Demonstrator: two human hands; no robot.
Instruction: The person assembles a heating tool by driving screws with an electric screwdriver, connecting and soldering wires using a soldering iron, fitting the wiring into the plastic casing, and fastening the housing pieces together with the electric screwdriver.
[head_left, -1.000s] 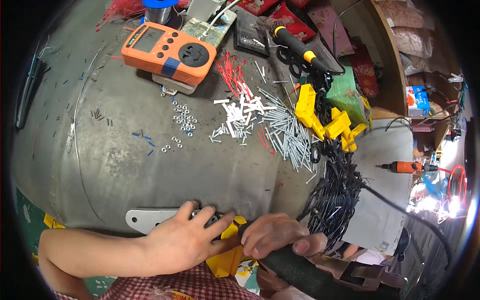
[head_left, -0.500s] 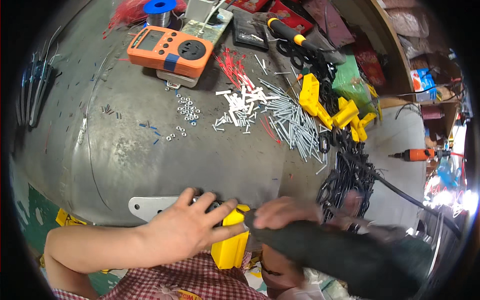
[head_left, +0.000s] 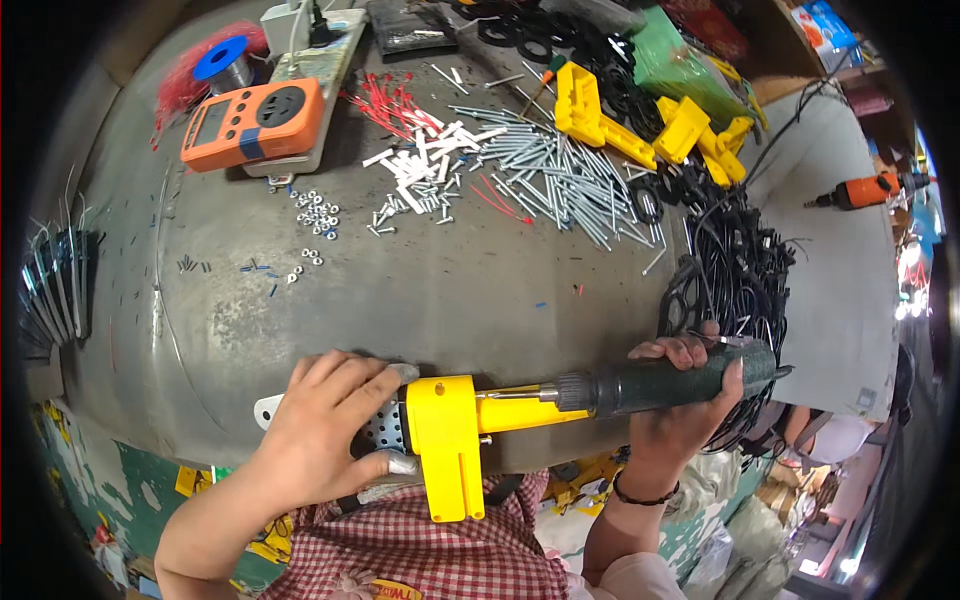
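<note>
My left hand (head_left: 325,430) is closed around a yellow plastic housing's (head_left: 445,450) left end, where a dark perforated part (head_left: 384,428) shows between thumb and fingers. Grey covers sit on the thumb and one fingertip. A silver metal bar (head_left: 267,411) with a hole pokes out left of this hand. My right hand (head_left: 690,400) grips a dark power screwdriver (head_left: 650,388), held level. Its thin bit (head_left: 515,393) points left and reaches the housing's right side; I cannot tell whether it sits on a screw. A yellow arm (head_left: 540,415) of the housing runs below the bit.
Beyond my hands lie long screws (head_left: 565,180), white sleeves (head_left: 425,165), red wires (head_left: 390,105) and nuts (head_left: 317,213). An orange meter (head_left: 225,125) stands far left. Black cables (head_left: 735,260) and yellow plastic parts (head_left: 685,130) pile up at the right, near an orange power tool (head_left: 865,190).
My right hand, blurred close to the housing before, is now farther right, and the screwdriver lies level with its bit at the housing. The housing has turned and shifted; the whole view has moved too.
</note>
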